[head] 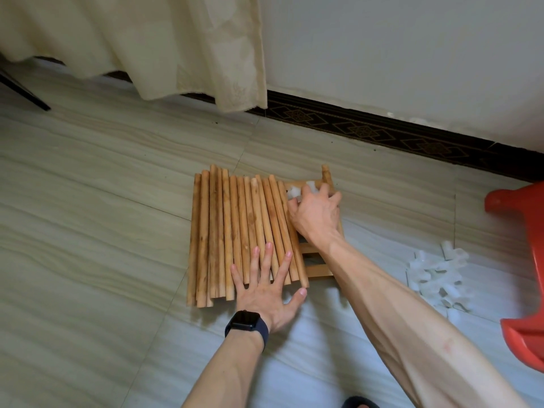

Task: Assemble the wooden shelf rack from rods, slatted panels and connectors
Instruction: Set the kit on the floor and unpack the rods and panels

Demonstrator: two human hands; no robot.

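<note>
The left hand (266, 285) lies flat and released, fingers straight and spread, pressing on the near ends of the rods (235, 231). A dark watch (247, 323) sits on its wrist. The right hand (316, 214) reaches further out, just right of the rods, its fingers curled in a grasp on the connector pieces (293, 192) at the far right corner of the bundle.

The rods are round, pale-brown wooden dowels with darker streaks, lying side by side and running near to far, some fanned slightly. They rest on the slatted panel (313, 260), whose flat, lighter wooden slats show beneath the right forearm and beyond the right hand. One single rod (326, 175) stands out at the far right edge, beside the right fingertips.

The connector pieces are translucent white plastic, knobbly in shape. More loose connectors (435, 278) of the same tubular plastic lie heaped on the floor (88, 201) well to the right, near a glossy red stool (518, 334). The floor is smooth grey tile with a wavy grain. A cream curtain (176, 39) hangs far left, above a dark patterned skirting (382, 131).
</note>
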